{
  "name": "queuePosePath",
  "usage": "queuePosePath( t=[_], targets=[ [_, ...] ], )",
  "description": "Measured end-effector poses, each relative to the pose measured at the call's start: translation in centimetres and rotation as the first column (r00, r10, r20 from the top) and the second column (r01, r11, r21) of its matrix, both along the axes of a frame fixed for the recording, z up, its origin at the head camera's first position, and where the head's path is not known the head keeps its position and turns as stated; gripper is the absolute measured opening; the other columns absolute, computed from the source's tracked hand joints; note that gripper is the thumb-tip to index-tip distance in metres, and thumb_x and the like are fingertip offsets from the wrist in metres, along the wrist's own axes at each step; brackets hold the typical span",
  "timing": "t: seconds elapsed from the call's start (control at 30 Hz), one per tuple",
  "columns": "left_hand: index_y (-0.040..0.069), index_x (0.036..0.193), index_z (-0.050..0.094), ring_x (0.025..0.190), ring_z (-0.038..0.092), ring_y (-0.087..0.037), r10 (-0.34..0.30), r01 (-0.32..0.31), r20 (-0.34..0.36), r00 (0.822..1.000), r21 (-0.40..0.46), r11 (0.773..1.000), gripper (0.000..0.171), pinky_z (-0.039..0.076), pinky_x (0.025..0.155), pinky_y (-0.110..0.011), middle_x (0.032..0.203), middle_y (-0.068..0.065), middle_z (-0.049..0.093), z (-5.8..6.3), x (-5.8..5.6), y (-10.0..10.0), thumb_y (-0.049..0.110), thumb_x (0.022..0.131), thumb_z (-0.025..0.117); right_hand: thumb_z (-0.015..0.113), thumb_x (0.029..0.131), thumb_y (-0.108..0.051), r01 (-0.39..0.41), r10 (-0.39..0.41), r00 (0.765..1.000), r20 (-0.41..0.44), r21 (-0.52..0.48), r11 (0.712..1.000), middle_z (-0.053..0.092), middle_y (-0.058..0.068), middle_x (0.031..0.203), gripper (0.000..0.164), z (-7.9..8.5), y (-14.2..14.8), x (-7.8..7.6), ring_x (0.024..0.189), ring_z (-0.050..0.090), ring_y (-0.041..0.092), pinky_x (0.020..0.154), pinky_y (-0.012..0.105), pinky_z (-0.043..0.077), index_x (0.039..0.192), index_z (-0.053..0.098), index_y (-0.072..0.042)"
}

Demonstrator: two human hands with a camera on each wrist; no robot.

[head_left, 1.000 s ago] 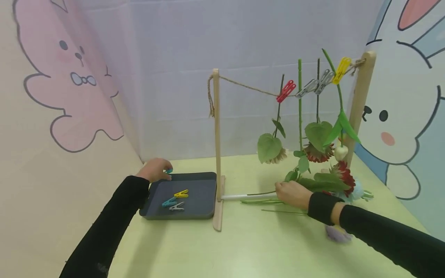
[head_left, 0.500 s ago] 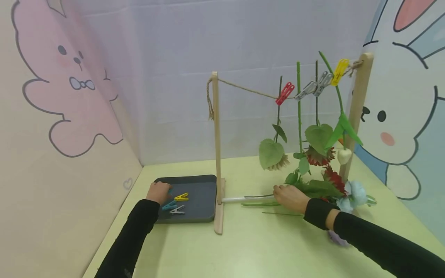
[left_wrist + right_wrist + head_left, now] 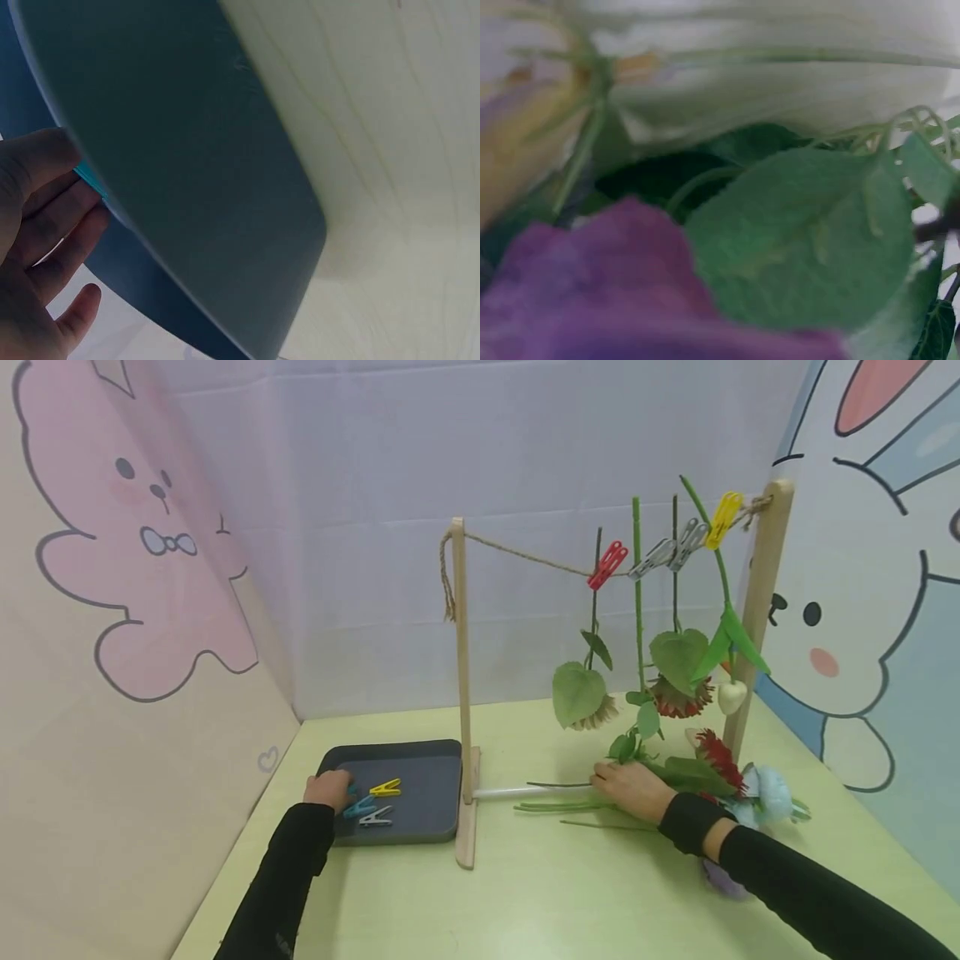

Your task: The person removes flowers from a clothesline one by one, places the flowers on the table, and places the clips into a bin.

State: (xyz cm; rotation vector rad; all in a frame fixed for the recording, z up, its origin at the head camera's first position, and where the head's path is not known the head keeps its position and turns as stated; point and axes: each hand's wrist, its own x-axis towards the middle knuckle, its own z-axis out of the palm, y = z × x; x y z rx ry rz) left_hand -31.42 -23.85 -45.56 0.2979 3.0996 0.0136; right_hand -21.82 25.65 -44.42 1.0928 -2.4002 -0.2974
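At the left side of the dark grey tray (image 3: 427, 793), my left hand (image 3: 328, 788) pinches a teal clothespin (image 3: 90, 181); the tray wall hides much of it in the left wrist view. Beside that hand, a blue clothespin (image 3: 359, 807), a yellow one and a grey one lie in the tray. My right hand (image 3: 633, 789) grips a dark flower stem (image 3: 558, 785), whose end sticks out to the left. A red flower (image 3: 718, 762) and large leaves lie just beyond it. Leaves and purple petals (image 3: 615, 277) fill the right wrist view, hiding the fingers.
A wooden stand (image 3: 462, 660) carries a rope (image 3: 525, 556) between two posts. Several flowers hang upside down from it by red, grey and yellow clothespins. Loose green stems (image 3: 558, 807), a pale blue flower (image 3: 772, 795) and a purple flower (image 3: 722, 878) lie around the right hand.
My left hand has come down from above the tray's back left corner to its left side with the teal clothespin. The red flower has shifted slightly left and down; the right hand stays almost in place.
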Motion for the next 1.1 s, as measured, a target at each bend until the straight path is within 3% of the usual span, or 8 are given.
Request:
queuePosePath(
  t=[0.2,0.43,0.6,0.73,1.1],
  targets=[
    [0.005,0.087,0.069,0.074,0.059,-0.026,0.012,-0.012,0.017,1.0,-0.002,1.0,0.014,0.043,0.07,-0.047,0.082,-0.009,0.067,0.2,0.3,0.1,0.012,0.076,0.073,0.072,0.073,0.001,0.007,-0.007,0.998,0.055,-0.002,1.0,0.055,0.005,0.086,0.024,-0.3,0.9,-0.1,0.073,0.057,0.016,0.042,0.018,0.035,0.092,0.062,-0.009],
    [0.005,0.081,0.067,0.067,0.054,-0.021,0.015,-0.015,0.029,0.999,-0.001,1.0,0.008,0.043,0.068,-0.045,0.075,-0.006,0.065,0.0,0.3,0.0,0.011,0.077,0.072,0.072,0.073,-0.001,-0.047,0.049,0.997,0.067,-0.038,0.998,0.05,0.001,0.08,0.021,-0.6,1.4,0.2,0.062,0.046,0.008,0.044,0.016,0.027,0.089,0.061,-0.01],
    [0.004,0.087,0.069,0.073,0.059,-0.024,0.009,-0.009,0.033,0.999,0.001,1.0,0.014,0.045,0.072,-0.048,0.082,-0.009,0.068,-0.3,0.2,-0.1,0.011,0.076,0.072,0.072,0.074,-0.014,-0.057,0.058,0.998,0.031,-0.036,0.998,0.046,-0.002,0.073,0.013,-1.2,1.2,0.1,0.058,0.043,0.007,0.044,0.016,0.027,0.079,0.06,-0.013],
    [0.004,0.091,0.069,0.077,0.061,-0.026,0.0,0.0,0.046,0.999,0.004,1.0,0.017,0.045,0.075,-0.05,0.086,-0.01,0.069,-0.4,0.2,0.0,0.012,0.076,0.073,0.074,0.072,-0.024,-0.071,0.07,0.997,-0.016,-0.06,0.996,0.043,-0.004,0.068,0.019,-1.6,1.0,-0.1,0.054,0.041,0.006,0.042,0.016,0.027,0.073,0.058,-0.015],
    [0.005,0.09,0.069,0.077,0.059,-0.025,-0.003,0.003,0.058,0.998,0.0,1.0,0.015,0.044,0.072,-0.048,0.086,-0.009,0.068,-0.1,0.5,-0.1,0.011,0.076,0.072,0.076,0.069,-0.026,-0.096,0.088,0.994,-0.071,-0.114,0.989,0.045,-0.004,0.07,0.021,-1.3,0.7,-0.2,0.055,0.044,0.005,0.04,0.014,0.031,0.074,0.059,-0.015]
  ],
)
